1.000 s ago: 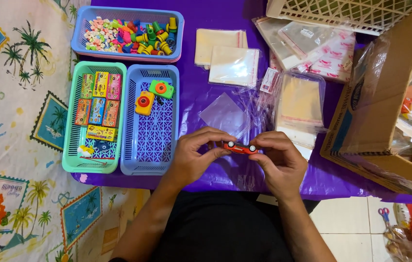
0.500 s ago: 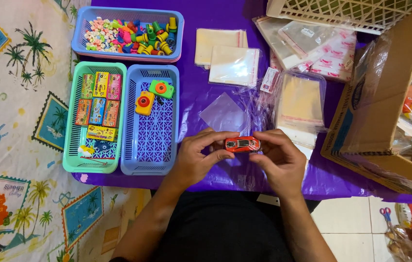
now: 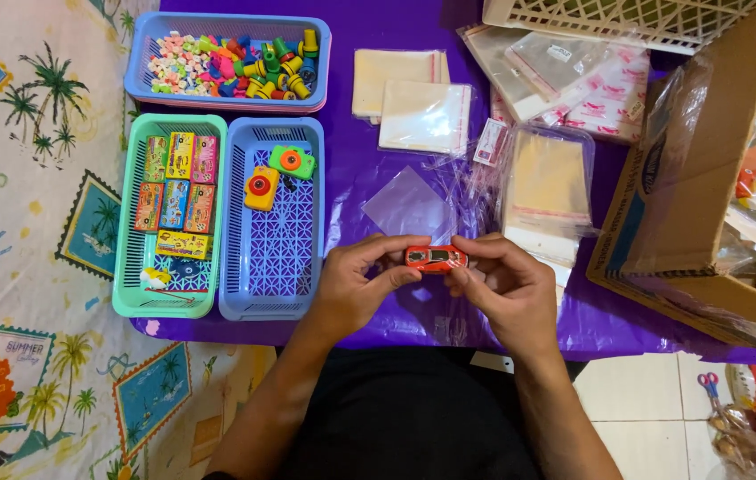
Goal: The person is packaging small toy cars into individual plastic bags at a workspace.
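A small red toy car is pinched between the fingertips of both hands above the purple table. My left hand holds its left end and my right hand holds its right end. The car lies level with its roof facing up. Just beyond the hands rests a loose clear plastic bag.
A blue basket holds a yellow and a green toy camera. Beside it a green basket carries small colourful boxes, and a blue tray holds several small toys. Stacks of clear bags and a cardboard box lie right.
The toy car has turned in my fingers from edge-on to roof up. Both hands have stayed in nearly the same place.
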